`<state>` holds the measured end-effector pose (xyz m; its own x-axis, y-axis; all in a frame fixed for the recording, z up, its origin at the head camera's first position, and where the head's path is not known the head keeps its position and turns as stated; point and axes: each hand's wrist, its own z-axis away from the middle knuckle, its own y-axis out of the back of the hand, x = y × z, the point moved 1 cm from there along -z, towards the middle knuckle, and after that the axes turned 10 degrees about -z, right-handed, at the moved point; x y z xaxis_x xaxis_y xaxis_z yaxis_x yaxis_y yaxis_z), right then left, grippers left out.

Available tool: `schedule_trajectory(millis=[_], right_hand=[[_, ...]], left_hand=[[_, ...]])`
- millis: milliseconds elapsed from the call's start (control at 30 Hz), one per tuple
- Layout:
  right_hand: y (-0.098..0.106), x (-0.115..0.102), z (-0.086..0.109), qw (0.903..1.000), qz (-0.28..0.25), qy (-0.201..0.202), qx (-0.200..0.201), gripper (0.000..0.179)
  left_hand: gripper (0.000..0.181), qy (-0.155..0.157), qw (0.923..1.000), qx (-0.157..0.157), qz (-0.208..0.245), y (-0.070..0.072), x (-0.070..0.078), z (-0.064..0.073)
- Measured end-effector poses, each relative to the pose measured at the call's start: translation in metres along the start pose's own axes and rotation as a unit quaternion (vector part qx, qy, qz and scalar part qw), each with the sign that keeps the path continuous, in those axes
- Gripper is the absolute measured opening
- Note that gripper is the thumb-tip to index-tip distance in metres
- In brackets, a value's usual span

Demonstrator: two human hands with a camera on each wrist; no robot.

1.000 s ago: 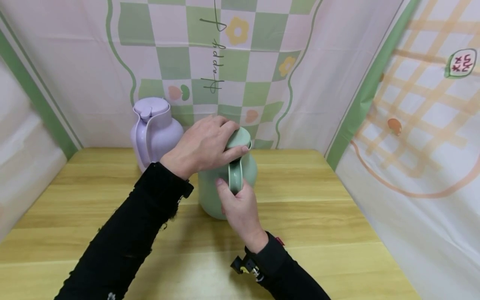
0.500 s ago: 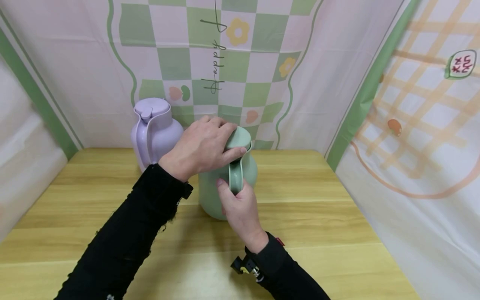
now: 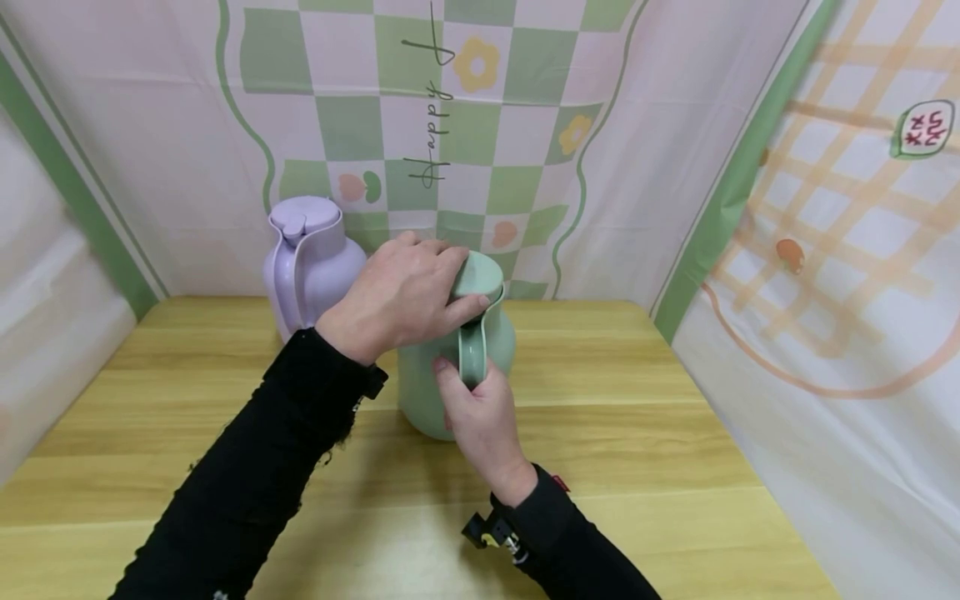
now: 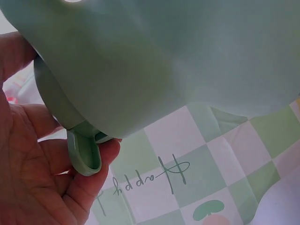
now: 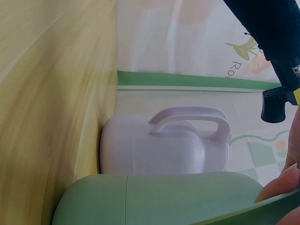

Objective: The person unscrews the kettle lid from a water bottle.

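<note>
Head | left hand (image 3: 405,292) curled round lid (image 3: 482,275) | right hand (image 3: 483,421) grips handle (image 3: 472,354)

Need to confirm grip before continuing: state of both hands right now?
Left hand: closed, holding the lid of the green thermos jug.
Right hand: closed, holding its handle.

The left forearm (image 3: 247,467) extended from the lower left, the left hand (image 3: 401,292) palm down, fingers (image 4: 110,150) curled in a hold, thumb (image 3: 468,309) pointing right. The right forearm (image 3: 581,537) extended from the lower right, the right hand (image 3: 486,421) gripping lower down, its thumb forward.
</note>
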<state>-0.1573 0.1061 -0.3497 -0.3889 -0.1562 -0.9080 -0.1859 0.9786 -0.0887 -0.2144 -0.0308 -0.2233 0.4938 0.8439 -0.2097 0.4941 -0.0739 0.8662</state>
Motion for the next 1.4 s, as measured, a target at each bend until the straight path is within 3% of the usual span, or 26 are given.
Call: schedule_trajectory(millis=[333,700,1067,1400], right_hand=[[0.0,-0.002,0.0,1.0,0.0,0.007,-0.004,0.042],[0.001,-0.002,0.0,1.0,0.0,0.005,-0.007,0.041],[0.0,-0.001,0.0,1.0,0.001,0.006,-0.006,0.041],[0.0,-0.002,0.0,0.9999,0.002,0.008,-0.011,0.042]], left_hand=[[0.055,0.017,0.9998,-0.01,0.009,0.003,0.002,0.0],[0.059,0.043,0.9986,0.028,-0.01,-0.002,0.005,0.0],[0.063,0.083,0.9959,0.005,0.034,-0.005,0.009,-0.001],[0.07,0.088,0.9961,-0.003,0.007,-0.005,0.011,-0.002]])
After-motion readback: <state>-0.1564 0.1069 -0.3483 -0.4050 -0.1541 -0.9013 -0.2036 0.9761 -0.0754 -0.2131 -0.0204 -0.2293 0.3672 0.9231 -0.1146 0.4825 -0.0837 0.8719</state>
